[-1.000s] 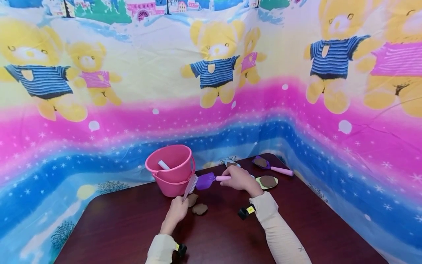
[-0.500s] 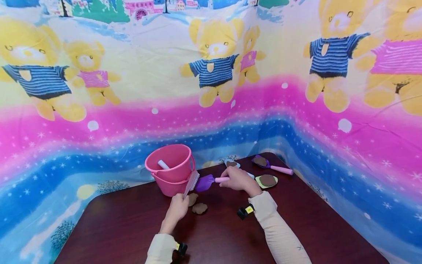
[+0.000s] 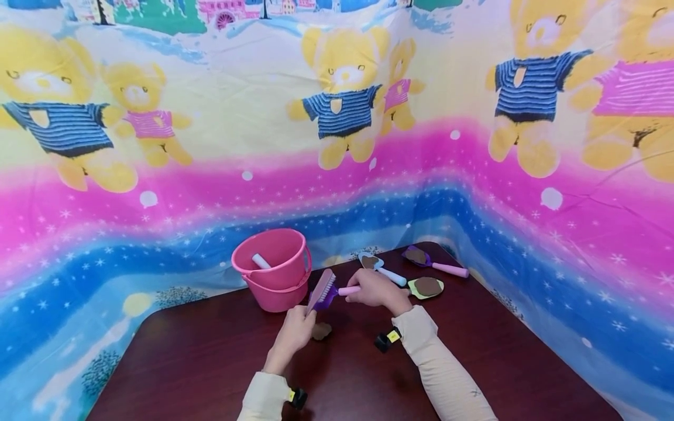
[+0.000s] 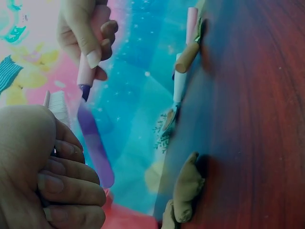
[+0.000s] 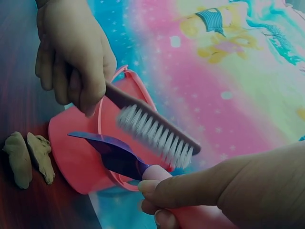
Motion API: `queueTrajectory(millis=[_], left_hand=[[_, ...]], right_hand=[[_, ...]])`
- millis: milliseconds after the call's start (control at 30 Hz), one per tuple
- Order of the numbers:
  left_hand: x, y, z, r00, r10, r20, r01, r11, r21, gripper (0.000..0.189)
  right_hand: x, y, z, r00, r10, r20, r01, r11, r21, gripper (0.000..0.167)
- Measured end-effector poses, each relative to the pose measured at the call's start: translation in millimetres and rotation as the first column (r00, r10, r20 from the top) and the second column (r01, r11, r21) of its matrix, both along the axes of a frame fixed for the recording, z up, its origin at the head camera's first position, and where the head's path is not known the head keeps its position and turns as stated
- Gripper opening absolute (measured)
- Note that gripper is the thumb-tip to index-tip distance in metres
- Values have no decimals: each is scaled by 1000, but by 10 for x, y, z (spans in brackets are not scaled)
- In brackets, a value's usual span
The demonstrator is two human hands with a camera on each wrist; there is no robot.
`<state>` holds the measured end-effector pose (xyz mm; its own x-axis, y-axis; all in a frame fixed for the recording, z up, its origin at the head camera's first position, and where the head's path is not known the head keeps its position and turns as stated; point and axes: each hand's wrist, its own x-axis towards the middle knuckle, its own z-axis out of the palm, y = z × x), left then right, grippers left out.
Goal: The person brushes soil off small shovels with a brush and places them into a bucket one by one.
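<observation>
In the head view my left hand (image 3: 295, 330) grips the handle of a pinkish brush (image 3: 322, 289) with white bristles. My right hand (image 3: 375, 288) holds the pink handle of a small purple shovel (image 5: 119, 155). The brush lies across the shovel's blade in the head view and partly hides it. Seen from the right wrist, the bristles are just above the blade; contact cannot be made out. Two brown clay-like lumps (image 5: 18, 160) rest on the table below; my left hand hides one in the head view. Both tools are held up off the table.
Behind my left hand stands a pink bucket (image 3: 274, 292) with a white rod (image 3: 260, 261) inside. To the right lie a light-blue shovel (image 3: 392, 277), a green shovel (image 3: 426, 287) and another purple shovel (image 3: 450, 270), each bearing brown material. A printed cloth backs the table.
My left hand has moved the brush right, from beside the bucket to over the shovel's blade. My right hand has shifted slightly left. The light-blue shovel's handle shows more now.
</observation>
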<state>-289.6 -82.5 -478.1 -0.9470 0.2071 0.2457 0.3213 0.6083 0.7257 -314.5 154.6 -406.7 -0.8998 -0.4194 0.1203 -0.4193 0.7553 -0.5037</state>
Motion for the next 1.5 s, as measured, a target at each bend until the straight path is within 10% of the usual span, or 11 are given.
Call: queueTrajectory(millis=[733, 1100, 1500], left_hand=[[-83, -122, -254, 998, 63, 8, -62, 992, -107, 31], [-88, -256, -269, 976, 218, 21, -208, 952, -225, 30], [-83, -341, -257, 972, 233, 38, -218, 947, -238, 31]], right_hand=[[-23, 114, -18, 999, -3, 49, 3, 1000, -16, 5], [-5, 175, 31, 997, -52, 52, 52, 999, -12, 14], [17, 226, 111, 998, -62, -17, 62, 997, -35, 8]])
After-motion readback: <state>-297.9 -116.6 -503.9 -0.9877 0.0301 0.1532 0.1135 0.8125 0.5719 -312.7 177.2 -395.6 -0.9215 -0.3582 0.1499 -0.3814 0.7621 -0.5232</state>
